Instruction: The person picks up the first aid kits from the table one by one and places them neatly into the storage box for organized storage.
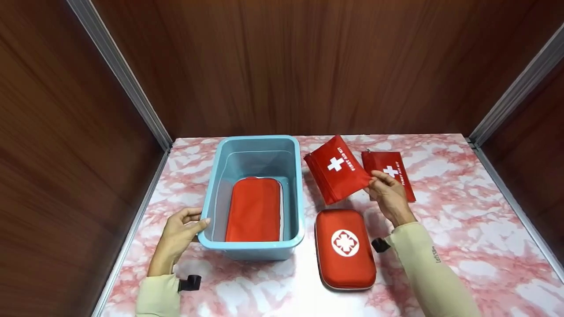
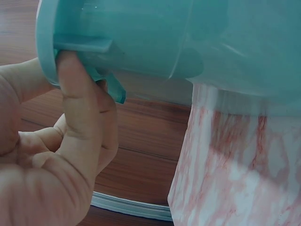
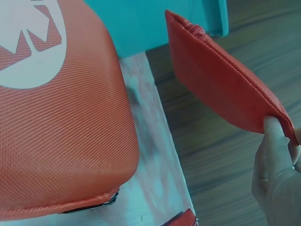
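Note:
My left hand [image 1: 180, 233] grips the near left rim of a blue plastic tub [image 1: 251, 245], thumb over the edge. From below, the left wrist view shows its fingers [image 2: 77, 103] curled under the tub's lip. Inside the tub lies a red case [image 1: 254, 210]. My right hand [image 1: 388, 196] pinches one corner of a flat red first aid pouch [image 1: 328, 174], which hangs tilted in the air right of the tub. In the right wrist view the pouch [image 3: 221, 80] is seen along its zipped edge, thumb and fingers at its end.
A second red first aid pouch [image 1: 403, 169] lies on the table behind my right hand. In front is a hard red case [image 1: 346, 268] with a white cross emblem. Wooden panels [image 1: 308, 66] enclose the pink marbled table [image 1: 480, 268] at the back and sides.

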Action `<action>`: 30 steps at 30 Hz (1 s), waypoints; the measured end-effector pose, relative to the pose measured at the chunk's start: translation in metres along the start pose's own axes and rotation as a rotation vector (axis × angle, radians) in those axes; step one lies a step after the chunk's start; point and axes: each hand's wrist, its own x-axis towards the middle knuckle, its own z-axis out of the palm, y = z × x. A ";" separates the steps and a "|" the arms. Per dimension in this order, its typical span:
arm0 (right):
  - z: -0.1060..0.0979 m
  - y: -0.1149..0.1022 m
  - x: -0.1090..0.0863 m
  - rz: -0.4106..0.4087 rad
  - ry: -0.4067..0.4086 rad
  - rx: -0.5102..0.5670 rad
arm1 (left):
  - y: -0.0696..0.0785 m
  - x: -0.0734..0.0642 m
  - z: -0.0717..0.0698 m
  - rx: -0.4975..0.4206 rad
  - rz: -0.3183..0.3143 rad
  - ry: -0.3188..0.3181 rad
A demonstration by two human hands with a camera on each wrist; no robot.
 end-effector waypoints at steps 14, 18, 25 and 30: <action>0.003 -0.010 -0.002 0.016 -0.006 -0.013 | 0.000 0.001 0.001 0.029 -0.005 0.007; 0.005 -0.013 -0.001 0.021 -0.012 0.002 | 0.000 0.000 0.000 0.030 -0.011 0.010; 0.007 -0.020 -0.002 0.027 -0.014 0.020 | 0.000 0.000 0.000 0.022 -0.010 0.010; 0.010 -0.024 -0.003 0.023 -0.018 0.037 | 0.000 0.000 0.000 0.015 -0.005 0.008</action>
